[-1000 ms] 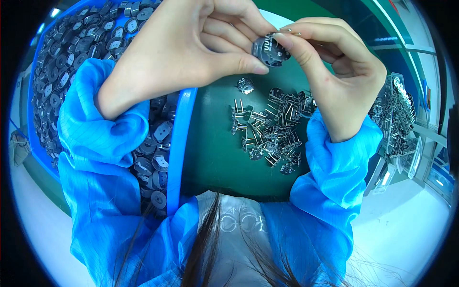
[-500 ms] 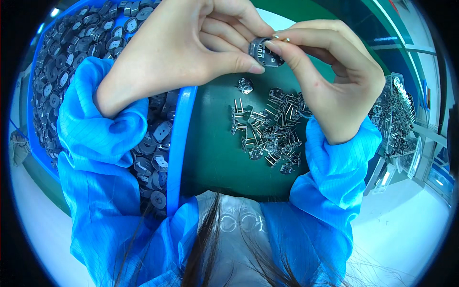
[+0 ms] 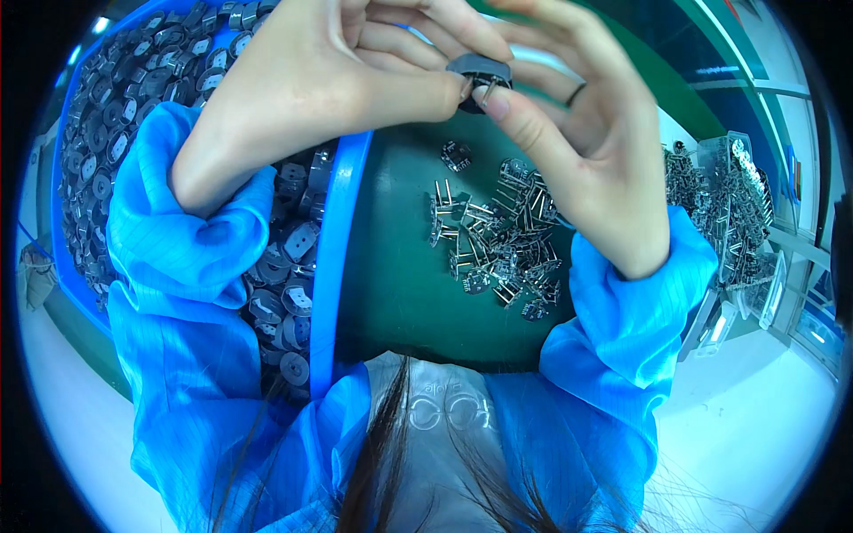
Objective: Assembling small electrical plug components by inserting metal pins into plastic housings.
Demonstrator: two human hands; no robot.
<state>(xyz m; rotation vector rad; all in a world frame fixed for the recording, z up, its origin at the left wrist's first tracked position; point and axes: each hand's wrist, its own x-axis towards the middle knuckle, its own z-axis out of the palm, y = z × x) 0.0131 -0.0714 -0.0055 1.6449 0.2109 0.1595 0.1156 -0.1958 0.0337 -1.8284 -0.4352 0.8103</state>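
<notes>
My left hand (image 3: 355,80) pinches a small dark round housing (image 3: 480,66) between thumb and fingers, above the green work surface. Two metal pins (image 3: 487,91) show at the side of the housing toward me. The thumb of my right hand (image 3: 595,151) presses against the part by these pins, while its other fingers are spread apart behind it, slightly blurred. Below my hands lies a heap of small round circuit boards with metal pins (image 3: 506,235). One such board (image 3: 457,156) lies apart from the heap, nearer the housing.
To my left stands a large blue bin (image 3: 340,213) full of dark round housings (image 3: 169,75). At the right, a clear container (image 3: 733,209) holds many more pinned boards. The green work surface (image 3: 382,284) spreads between them.
The round part has turned, from showing its circuit board face to showing its dark side and pins. My right fingers have opened away from it; only the thumb visibly stays against it.
</notes>
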